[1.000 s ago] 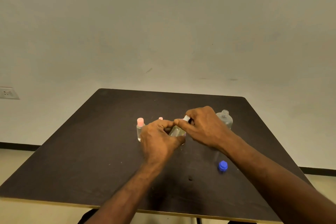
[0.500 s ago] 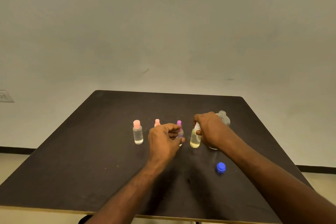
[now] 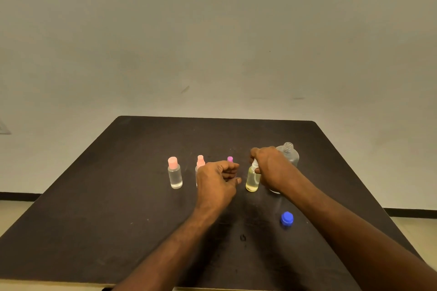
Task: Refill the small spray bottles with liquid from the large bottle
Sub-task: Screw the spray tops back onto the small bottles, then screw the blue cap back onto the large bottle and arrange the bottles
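On the dark table (image 3: 118,196) stands a row of small bottles. At the left is a clear one with a pink cap (image 3: 175,173). A pink-topped spray bottle (image 3: 200,160) and a purple-topped bottle (image 3: 230,159) stand partly hidden behind my left hand (image 3: 218,181). That hand hovers with loosely curled fingers and holds nothing. My right hand (image 3: 272,168) grips the white spray top of the small bottle of yellow liquid (image 3: 252,181), which stands upright on the table. The large clear bottle (image 3: 289,152) stands uncapped right behind my right hand.
A blue cap (image 3: 286,218) lies on the table near my right forearm. A plain wall rises behind the table's far edge. Bare tabletop lies to the left of the bottles and along the near edge.
The yellow bottle, held in both hands over the table a second ago, now stands on the table. My left hand has let go of it and drawn back left. My right hand stays on its top.
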